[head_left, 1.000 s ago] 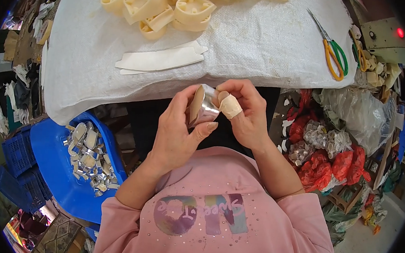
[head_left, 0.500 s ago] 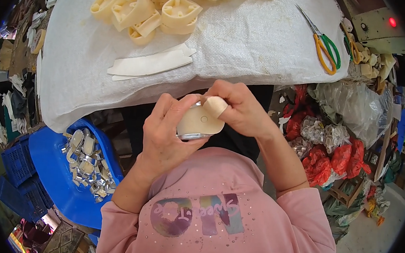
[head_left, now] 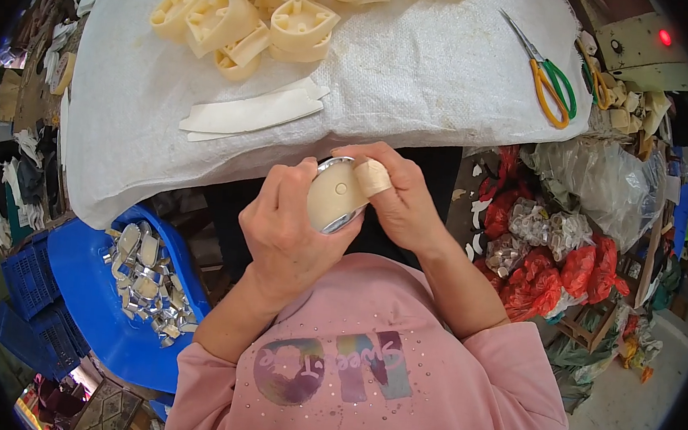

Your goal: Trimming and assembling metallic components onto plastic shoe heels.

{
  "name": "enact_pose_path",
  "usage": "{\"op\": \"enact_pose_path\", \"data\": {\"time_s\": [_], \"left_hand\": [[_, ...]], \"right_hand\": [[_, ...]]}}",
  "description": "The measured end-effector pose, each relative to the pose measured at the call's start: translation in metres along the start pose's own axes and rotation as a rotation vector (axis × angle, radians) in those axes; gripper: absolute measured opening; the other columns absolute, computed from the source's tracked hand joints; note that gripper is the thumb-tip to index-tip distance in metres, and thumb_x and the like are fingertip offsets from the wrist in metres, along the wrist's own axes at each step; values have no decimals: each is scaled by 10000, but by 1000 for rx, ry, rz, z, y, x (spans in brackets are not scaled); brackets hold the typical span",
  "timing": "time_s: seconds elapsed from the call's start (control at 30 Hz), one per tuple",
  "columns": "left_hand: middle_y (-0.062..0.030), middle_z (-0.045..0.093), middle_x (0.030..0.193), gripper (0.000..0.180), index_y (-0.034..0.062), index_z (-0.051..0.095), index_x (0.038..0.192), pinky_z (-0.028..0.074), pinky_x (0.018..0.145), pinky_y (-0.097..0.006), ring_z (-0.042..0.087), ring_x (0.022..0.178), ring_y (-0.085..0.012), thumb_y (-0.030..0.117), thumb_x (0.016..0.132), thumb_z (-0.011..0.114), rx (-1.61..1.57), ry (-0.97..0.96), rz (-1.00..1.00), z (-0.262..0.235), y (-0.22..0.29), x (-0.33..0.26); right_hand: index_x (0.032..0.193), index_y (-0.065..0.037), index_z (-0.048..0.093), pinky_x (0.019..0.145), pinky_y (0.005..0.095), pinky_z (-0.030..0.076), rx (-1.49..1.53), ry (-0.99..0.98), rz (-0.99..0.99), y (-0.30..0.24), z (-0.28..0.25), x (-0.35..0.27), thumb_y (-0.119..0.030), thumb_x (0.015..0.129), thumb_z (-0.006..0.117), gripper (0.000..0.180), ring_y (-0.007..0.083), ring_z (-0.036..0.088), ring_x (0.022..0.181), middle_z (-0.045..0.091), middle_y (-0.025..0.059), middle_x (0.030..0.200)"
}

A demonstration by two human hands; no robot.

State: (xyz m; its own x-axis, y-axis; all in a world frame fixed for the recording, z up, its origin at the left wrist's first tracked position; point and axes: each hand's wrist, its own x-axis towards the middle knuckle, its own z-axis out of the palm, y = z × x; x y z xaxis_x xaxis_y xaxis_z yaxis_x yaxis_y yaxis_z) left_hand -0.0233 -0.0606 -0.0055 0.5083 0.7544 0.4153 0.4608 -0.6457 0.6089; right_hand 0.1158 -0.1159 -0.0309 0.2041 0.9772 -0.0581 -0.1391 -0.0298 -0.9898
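White-covered worktable (head_left: 419, 83), far side; both hands held at its near edge.
Left hand (head_left: 286, 227) cups the beige, metal-rimmed oval part (head_left: 336, 196) from the left; right hand (head_left: 398, 195) pinches its right end, bandaged finger on top. Long axis tilts far-right.

White-covered table (head_left: 419, 75), cream mouldings (head_left: 294, 29), scissors (head_left: 549, 73)

We see even, bright light from overhead on the white table cover (head_left: 419, 75), with soft shadows under the edge. Fisheye bending curves the table edge, dark vignette rings the frame, and a red lamp (head_left: 664, 36) glares.
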Motion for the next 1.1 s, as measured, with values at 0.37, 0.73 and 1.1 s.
{"op": "enact_pose_path", "data": {"time_s": [0.37, 0.73, 1.1], "left_hand": [[-81, 577, 797, 653, 46, 607, 1116, 491, 567, -305, 572, 637, -212, 63, 508, 846, -8, 110, 57, 7, -11, -2], [-38, 498, 702, 553, 85, 671, 1059, 434, 486, -289, 493, 553, -185, 57, 529, 823, 28, 169, 36, 13, -19, -7], [-94, 552, 840, 727, 41, 544, 1212, 490, 663, -332, 574, 746, -237, 168, 559, 837, -15, -12, -10, -5, -22, 6]], "right_hand": [[1233, -47, 533, 618, 261, 479, 434, 42, 90, 13, 11, -4, -268, 988, 442, 342, 88, 573, 768, 608, 62, 959], [1332, -13, 385, 925, 341, 417, -210, 155, -134, 7, 36, -8, -94, 907, 512, 451, 284, 528, 1086, 504, 179, 1190], [1322, -35, 475, 627, 206, 457, 36, 19, -32, 9, 7, -4, -441, 996, 372, 531, 94, 537, 739, 603, 61, 1016]]}}
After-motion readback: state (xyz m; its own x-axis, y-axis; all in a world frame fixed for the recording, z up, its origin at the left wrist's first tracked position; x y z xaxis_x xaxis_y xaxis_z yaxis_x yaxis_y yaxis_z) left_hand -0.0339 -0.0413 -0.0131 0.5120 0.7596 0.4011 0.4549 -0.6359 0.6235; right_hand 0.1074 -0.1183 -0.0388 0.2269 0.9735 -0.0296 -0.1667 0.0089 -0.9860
